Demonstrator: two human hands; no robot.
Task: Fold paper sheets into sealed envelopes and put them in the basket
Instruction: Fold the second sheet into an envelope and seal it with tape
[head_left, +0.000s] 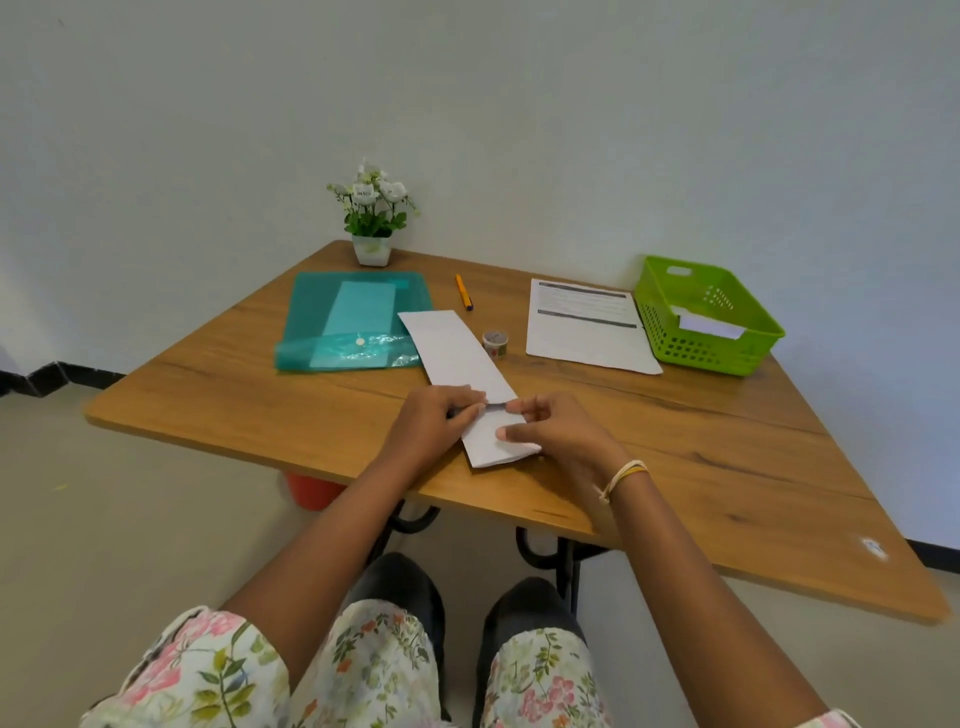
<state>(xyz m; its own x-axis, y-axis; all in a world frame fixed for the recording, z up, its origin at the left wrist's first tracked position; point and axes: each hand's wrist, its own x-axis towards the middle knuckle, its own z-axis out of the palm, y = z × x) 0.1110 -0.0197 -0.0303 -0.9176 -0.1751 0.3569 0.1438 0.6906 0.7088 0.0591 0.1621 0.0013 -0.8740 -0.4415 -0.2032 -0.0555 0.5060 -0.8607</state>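
A long white paper strip (457, 351), folded lengthwise, lies on the wooden table (727, 441) and runs from the centre toward me. Its near end is turned up. My left hand (434, 418) pinches that fold from the left and my right hand (550, 426) presses it from the right, thumb flat on the paper. A green basket (711, 353) stands at the far right with a white folded envelope (709, 325) inside. A small roll of tape (494, 344) sits just right of the strip.
A stack of printed sheets (587, 327) lies left of the basket. A teal plastic folder (353, 322) rests at the far left, an orange pen (464, 292) beside it, and a potted white flower (373, 218) stands at the back corner by the wall.
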